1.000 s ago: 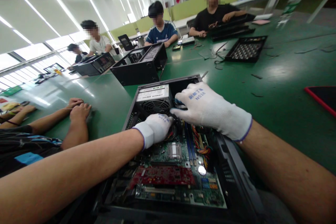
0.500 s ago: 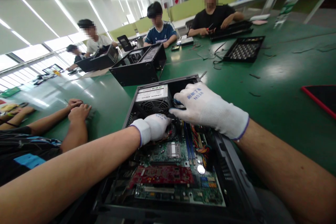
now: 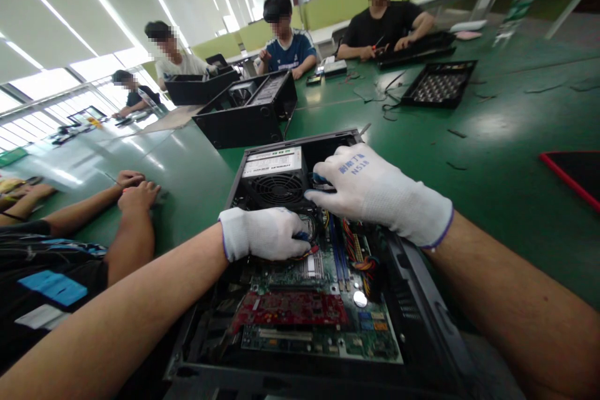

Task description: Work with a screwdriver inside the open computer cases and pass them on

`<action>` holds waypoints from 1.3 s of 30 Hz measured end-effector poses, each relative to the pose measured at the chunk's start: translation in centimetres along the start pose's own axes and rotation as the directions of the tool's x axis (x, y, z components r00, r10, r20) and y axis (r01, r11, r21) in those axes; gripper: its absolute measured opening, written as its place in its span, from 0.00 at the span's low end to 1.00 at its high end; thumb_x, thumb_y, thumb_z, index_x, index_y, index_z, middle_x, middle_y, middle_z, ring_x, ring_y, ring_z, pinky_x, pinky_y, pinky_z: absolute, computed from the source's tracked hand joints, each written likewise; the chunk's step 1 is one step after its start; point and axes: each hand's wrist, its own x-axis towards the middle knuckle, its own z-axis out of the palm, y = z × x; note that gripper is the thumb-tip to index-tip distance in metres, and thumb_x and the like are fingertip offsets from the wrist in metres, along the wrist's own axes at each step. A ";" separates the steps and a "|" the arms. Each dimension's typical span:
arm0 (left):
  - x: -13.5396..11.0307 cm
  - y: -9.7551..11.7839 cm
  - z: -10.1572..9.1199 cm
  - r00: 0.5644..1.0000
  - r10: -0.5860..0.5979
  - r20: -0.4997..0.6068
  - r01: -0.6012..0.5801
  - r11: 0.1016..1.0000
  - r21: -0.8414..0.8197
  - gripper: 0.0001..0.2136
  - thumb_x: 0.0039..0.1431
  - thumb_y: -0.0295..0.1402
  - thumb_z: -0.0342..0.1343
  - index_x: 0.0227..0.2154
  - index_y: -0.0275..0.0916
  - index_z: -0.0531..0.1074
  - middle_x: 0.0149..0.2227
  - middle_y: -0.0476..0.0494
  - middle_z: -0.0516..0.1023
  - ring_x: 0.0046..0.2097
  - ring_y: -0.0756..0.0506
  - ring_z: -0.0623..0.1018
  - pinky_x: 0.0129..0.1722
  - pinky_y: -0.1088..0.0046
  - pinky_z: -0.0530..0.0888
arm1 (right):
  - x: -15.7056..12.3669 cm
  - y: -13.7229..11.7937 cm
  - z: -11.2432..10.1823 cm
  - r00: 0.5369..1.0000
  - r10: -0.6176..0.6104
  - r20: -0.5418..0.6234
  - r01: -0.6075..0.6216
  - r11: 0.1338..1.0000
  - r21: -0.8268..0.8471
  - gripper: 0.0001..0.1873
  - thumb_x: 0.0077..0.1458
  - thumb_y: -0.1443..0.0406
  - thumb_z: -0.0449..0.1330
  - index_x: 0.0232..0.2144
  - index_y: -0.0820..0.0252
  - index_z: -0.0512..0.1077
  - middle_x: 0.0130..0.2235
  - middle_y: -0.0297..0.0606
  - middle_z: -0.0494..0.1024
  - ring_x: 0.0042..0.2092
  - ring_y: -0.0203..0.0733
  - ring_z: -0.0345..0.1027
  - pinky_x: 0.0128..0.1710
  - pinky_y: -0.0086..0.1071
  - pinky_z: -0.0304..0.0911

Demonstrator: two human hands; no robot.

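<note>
An opened computer case (image 3: 422,300) lies in front of me with its insides showing. My left hand (image 3: 269,234), in a white glove, is closed with fingers curled down over the green motherboard (image 3: 281,275), beside thin cables (image 3: 307,254). What its fingertips grip is hidden. Just right of the power supply (image 3: 274,165), my gloved right hand (image 3: 360,184) reaches in over the case's edge. Its fingers are bent around something dark that I cannot make out. Below both hands, a red expansion card (image 3: 293,309) stands across the board, and a bundle of coloured wires (image 3: 365,262) runs along its right side.
Another open case (image 3: 244,122) stands beyond mine on the green table (image 3: 506,200). A black perforated panel (image 3: 440,84) lies at the far right, a red-edged black object (image 3: 572,175) nearer. To my left rest another person's hands (image 3: 138,190); several people sit opposite.
My left hand has shifted slightly toward me and turned, uncovering cables near the fan. The right hand has hardly moved, staying by the power supply.
</note>
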 end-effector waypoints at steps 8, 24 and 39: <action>-1.3 0.8 -0.1 0.998 0.064 0.007 -0.064 0.998 -0.015 0.11 0.64 0.32 0.48 0.41 0.39 0.74 0.33 0.46 0.80 0.33 0.47 0.77 0.39 0.72 0.72 | 0.0 0.1 0.3 1.000 -0.010 -0.021 0.010 1.000 -0.004 0.26 0.66 0.47 0.49 0.40 0.61 0.76 0.40 0.47 0.81 0.41 0.51 0.71 0.40 0.38 0.50; -1.2 2.5 2.3 0.986 -0.071 0.149 0.048 0.987 0.153 0.14 0.59 0.39 0.57 0.44 0.39 0.78 0.41 0.38 0.83 0.41 0.37 0.82 0.39 0.65 0.76 | 0.1 0.2 0.2 1.000 -0.002 0.022 0.001 1.000 0.009 0.28 0.65 0.46 0.48 0.43 0.61 0.76 0.40 0.47 0.81 0.41 0.50 0.71 0.41 0.38 0.51; -0.5 2.4 3.2 0.979 -0.110 0.173 0.067 0.970 0.233 0.16 0.63 0.42 0.53 0.40 0.36 0.80 0.38 0.34 0.83 0.38 0.36 0.83 0.35 0.64 0.76 | 0.2 0.1 0.3 1.000 0.002 0.028 -0.002 1.000 -0.005 0.28 0.65 0.46 0.48 0.42 0.61 0.77 0.39 0.47 0.81 0.41 0.50 0.71 0.40 0.38 0.51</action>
